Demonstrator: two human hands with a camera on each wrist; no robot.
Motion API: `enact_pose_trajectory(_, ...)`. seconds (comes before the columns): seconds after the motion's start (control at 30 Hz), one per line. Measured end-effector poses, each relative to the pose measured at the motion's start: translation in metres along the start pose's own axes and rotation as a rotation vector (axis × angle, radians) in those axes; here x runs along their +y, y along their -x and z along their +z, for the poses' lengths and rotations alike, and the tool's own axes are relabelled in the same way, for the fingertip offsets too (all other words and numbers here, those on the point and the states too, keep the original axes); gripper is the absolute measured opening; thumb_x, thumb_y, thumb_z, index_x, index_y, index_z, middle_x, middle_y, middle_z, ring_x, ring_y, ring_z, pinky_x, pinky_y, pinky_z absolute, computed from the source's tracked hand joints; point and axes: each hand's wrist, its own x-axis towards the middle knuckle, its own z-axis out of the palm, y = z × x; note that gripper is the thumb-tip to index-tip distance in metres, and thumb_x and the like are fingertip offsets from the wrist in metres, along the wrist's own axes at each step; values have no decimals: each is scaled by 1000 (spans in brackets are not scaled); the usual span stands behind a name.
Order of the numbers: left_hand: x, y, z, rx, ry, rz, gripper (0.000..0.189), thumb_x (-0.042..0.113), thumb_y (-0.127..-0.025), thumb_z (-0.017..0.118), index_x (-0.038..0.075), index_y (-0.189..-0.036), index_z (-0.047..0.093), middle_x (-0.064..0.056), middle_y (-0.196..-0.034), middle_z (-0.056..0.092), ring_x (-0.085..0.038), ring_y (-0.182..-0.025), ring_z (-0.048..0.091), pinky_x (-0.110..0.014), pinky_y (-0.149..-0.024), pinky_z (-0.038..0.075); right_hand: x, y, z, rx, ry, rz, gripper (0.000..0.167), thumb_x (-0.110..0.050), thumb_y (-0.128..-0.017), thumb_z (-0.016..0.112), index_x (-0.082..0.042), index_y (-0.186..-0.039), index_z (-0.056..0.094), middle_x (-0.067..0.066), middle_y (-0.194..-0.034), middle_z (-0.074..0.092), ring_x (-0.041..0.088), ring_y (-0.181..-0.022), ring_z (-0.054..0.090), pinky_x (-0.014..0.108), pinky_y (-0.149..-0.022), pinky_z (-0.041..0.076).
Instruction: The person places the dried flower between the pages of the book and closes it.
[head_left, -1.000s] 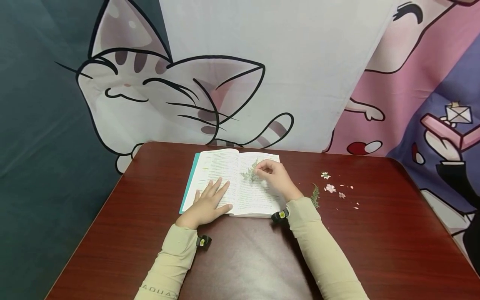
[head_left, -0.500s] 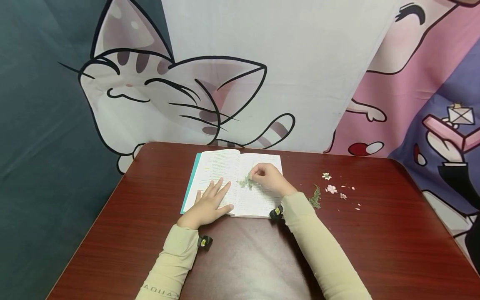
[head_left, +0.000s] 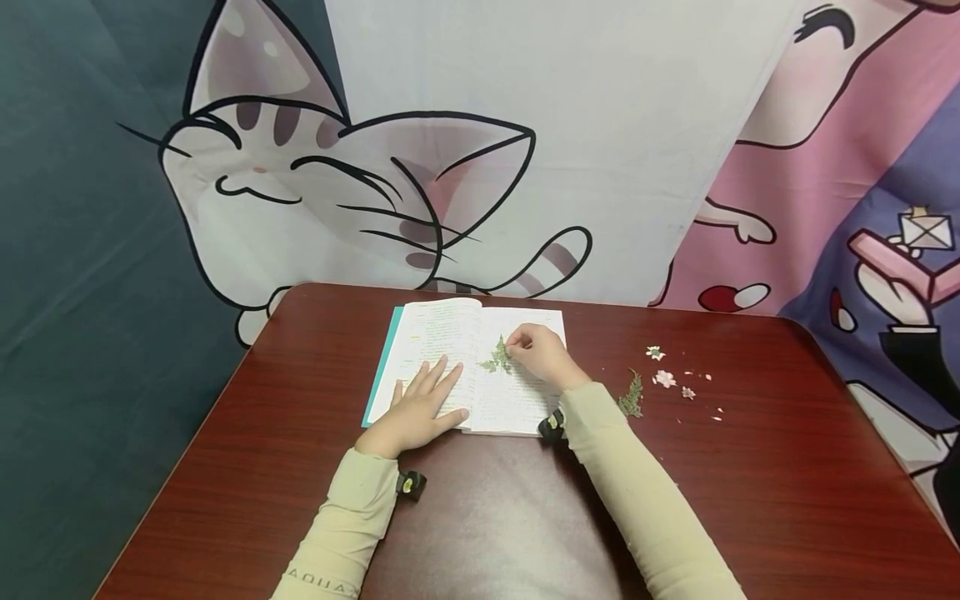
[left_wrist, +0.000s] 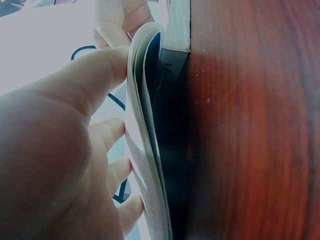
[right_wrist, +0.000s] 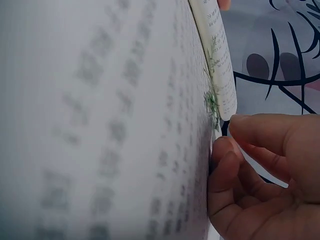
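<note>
An open book (head_left: 525, 400) with a teal cover lies on the table. My left hand (head_left: 411, 412) rests on its left page with fingers spread, and in the left wrist view the thumb (left_wrist: 95, 75) lies along the page edge. A feathery green sprig (head_left: 495, 358) lies over the right page near the gutter. My right hand (head_left: 542, 354) pinches at the sprig's right side with curled thumb and fingers. From the right wrist, the green sprig (right_wrist: 212, 105) stands close beside the right fingertips (right_wrist: 223, 147), its near end partly hidden there.
To the right of the book, a second green sprig (head_left: 632, 396) lies beside the right sleeve. Beyond it are a white flower (head_left: 655, 352), pale pink flowers (head_left: 664, 379) and several loose petals on the dark red table (head_left: 262, 467). A cartoon cloth (head_left: 615, 125) hangs behind.
My right hand has shifted toward the gutter and down, then slightly back right and up, the sprig moving along with it. My left hand stays on the left page.
</note>
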Motion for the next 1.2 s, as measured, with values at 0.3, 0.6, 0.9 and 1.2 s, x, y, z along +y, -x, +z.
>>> enact_pose_trajectory(0.3,-1,1,0,4,4,2,76,47,-102,55,19,-164,21,-10,-171,6,-38,-155,-1,-73,-114,-3,-2,18,-18,-15,-10,10,9,-6,-97,63,-5,-104,69,9,-99,68,23,-86,65,36,-77,53)
enact_pose_trajectory(0.6,-2,2,0,2,1,3,76,47,-103,54,19,-164,20,-10,-171,6,-38,-155,-2,-72,-114,-4,1,53,-39,-26,110,-158,6,-7,-93,68,-6,-98,70,9,-98,67,21,-83,63,38,-76,52)
enact_pose_trajectory(0.9,-1,1,-1,5,1,11,75,48,-103,54,19,-164,20,-9,-171,6,-37,-155,-2,-72,-115,-3,9,91,-41,-100,215,-324,19,-11,-86,80,-7,-101,69,5,-97,62,20,-86,61,36,-77,52)
enact_pose_trajectory(1.2,-1,0,1,4,-2,7,75,47,-103,54,20,-164,21,-9,-171,7,-38,-155,-2,-72,-115,-3,7,106,-35,-108,420,-300,39,-25,-73,92,-13,-102,69,3,-104,61,23,-91,53,36,-75,48)
